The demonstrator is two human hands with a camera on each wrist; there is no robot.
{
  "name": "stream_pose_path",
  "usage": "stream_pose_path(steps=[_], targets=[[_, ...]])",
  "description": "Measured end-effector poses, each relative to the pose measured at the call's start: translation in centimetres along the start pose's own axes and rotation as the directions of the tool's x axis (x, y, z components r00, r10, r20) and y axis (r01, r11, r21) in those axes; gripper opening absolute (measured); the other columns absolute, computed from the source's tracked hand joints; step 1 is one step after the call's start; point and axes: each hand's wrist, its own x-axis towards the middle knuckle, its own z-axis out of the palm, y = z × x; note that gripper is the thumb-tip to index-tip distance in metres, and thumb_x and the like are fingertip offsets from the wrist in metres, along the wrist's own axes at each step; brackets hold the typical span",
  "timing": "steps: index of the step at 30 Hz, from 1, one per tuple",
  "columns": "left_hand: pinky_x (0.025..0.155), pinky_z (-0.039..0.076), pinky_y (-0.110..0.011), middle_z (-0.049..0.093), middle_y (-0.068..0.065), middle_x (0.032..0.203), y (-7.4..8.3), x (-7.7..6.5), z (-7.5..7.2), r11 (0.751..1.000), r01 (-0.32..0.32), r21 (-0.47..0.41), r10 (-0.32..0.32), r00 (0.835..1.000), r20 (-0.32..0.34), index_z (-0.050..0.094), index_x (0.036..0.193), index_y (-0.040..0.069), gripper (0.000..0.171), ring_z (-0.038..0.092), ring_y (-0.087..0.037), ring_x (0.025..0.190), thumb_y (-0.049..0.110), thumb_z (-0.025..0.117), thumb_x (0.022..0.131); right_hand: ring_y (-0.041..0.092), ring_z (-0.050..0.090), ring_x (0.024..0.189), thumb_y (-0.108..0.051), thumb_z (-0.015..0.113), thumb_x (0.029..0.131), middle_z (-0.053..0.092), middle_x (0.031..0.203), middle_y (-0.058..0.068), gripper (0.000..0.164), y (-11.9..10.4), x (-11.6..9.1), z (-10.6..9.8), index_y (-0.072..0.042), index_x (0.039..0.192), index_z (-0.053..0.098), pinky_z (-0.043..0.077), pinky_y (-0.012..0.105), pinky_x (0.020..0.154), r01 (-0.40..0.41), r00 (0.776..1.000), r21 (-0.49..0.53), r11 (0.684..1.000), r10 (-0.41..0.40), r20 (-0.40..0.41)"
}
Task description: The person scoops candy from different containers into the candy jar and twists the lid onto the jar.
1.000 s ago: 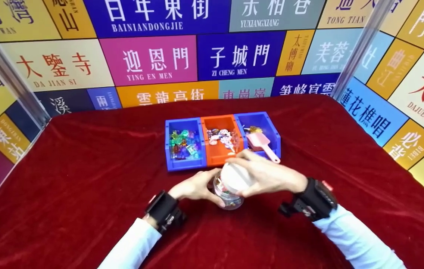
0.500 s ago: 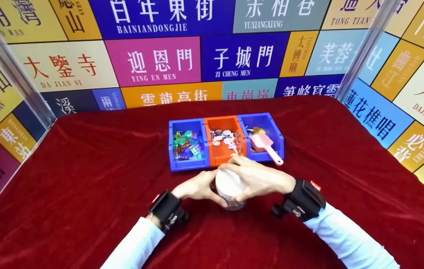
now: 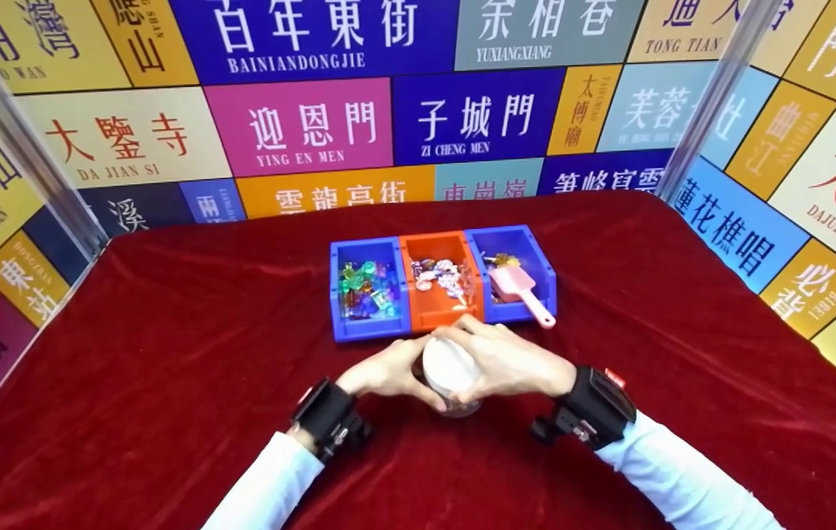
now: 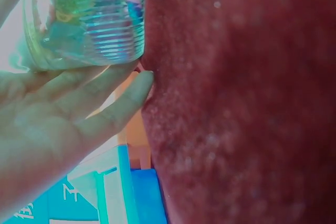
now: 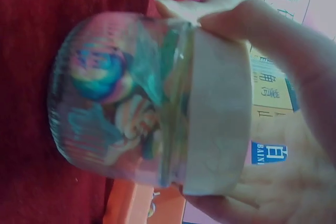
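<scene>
A clear jar (image 5: 105, 98) holding colourful candies stands on the red cloth, with a white lid (image 3: 450, 366) on its mouth. My left hand (image 3: 388, 370) grips the jar's side, its thumb at the front; in the left wrist view its fingers (image 4: 118, 111) lie along the jar's ribbed wall. From above and to the right, my right hand (image 3: 514, 361) grips the lid's rim. In the right wrist view the lid sits flat across the jar; whether it is screwed tight I cannot tell.
Behind the jar stand a blue bin (image 3: 372, 327) with coloured gems or candies, an orange bin (image 3: 433, 313) with wrapped pieces, and another blue bin (image 3: 544, 269). A pink scoop (image 3: 523, 293) leans in the right bin. Red cloth (image 3: 204, 353) covers the table.
My right hand has brought the white lid, earlier tilted above the jar's mouth, down and left onto it. My left hand keeps its grip on the jar.
</scene>
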Motion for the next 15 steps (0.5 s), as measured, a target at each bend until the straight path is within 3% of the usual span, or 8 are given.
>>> stream_pose_path(steps=[5,11,15], targets=[[0.086,0.042,-0.027,0.058,-0.002,0.109,-0.1,0.0,0.0,1.0,-0.014,0.02,0.014,1.0,-0.013,0.047,0.125,0.012,0.08,0.052,-0.014,0.097,0.033,0.083,0.056,0.018,0.049,0.08,-0.045,0.074,0.06,0.051,0.099,0.008,0.074,-0.7,-0.5,0.7,-0.008,0.121,0.051,0.041,0.033,0.064,-0.064,0.993,-0.064,0.996,0.057,-0.105],[0.086,0.042,-0.027,0.059,-0.002,0.108,0.0,0.0,-0.1,0.999,-0.015,0.032,0.015,1.0,-0.015,0.047,0.126,0.01,0.082,0.052,-0.015,0.096,0.032,0.083,0.056,0.022,0.052,0.063,-0.05,0.071,0.059,0.049,0.088,0.011,0.076,-1.6,-0.8,2.2,-0.003,0.116,0.053,0.045,0.034,0.056,-0.17,0.948,-0.145,0.975,0.121,-0.295],[0.089,0.041,-0.029,0.058,-0.005,0.112,0.0,0.1,0.1,0.999,-0.026,0.034,0.027,1.0,-0.007,0.045,0.128,0.008,0.082,0.052,-0.017,0.099,0.03,0.082,0.058,0.022,0.054,0.069,-0.057,0.068,0.062,0.046,0.092,0.011,0.082,-2.0,-1.1,2.4,-0.006,0.122,0.048,0.048,0.035,0.055,-0.232,0.943,-0.116,0.966,0.194,-0.269]])
